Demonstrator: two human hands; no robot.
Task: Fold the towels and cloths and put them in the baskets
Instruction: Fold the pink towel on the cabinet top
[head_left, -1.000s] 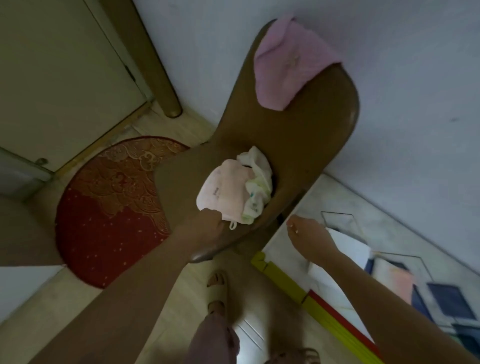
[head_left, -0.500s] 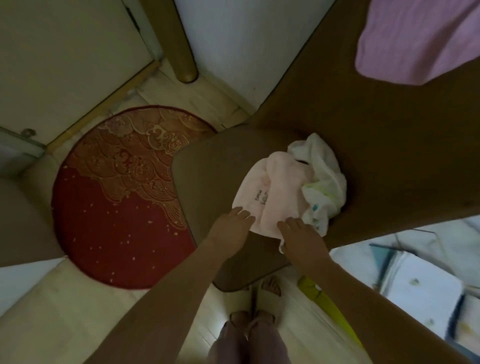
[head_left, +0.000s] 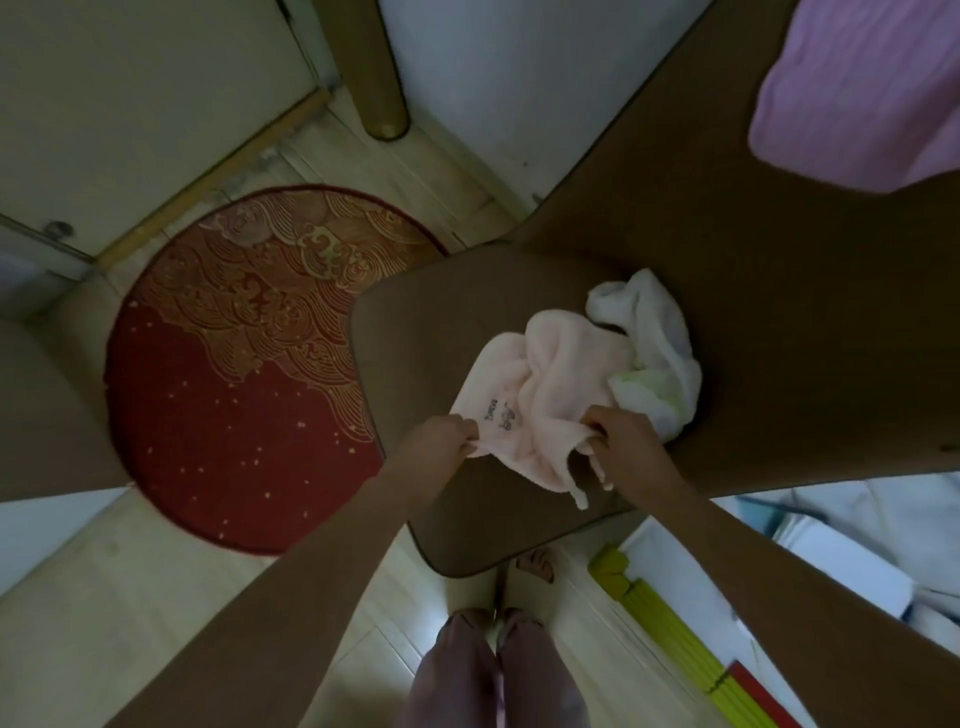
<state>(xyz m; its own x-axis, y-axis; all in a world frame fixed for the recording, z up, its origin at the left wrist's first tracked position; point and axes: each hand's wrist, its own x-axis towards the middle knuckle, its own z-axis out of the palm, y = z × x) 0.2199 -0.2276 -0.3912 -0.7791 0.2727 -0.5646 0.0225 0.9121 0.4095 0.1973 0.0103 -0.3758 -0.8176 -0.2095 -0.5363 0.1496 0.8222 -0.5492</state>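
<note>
Both arms outstretched, left hand (head_left: 441, 439) and right hand (head_left: 626, 441) side by side, fingers (head_left: 597, 415) curled, pinching.

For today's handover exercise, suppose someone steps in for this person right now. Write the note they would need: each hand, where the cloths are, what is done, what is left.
Left hand: pinches the near left edge of the pale pink towel.
Right hand: grips the same towel's near right edge.
The pink towel lies crumpled on the brown chair seat. A white cloth is bunched against it on the far right. A lilac cloth hangs over the chair back.
Done: nothing is folded yet.
Left: fold all three and put them in baskets; no basket is in view.
</note>
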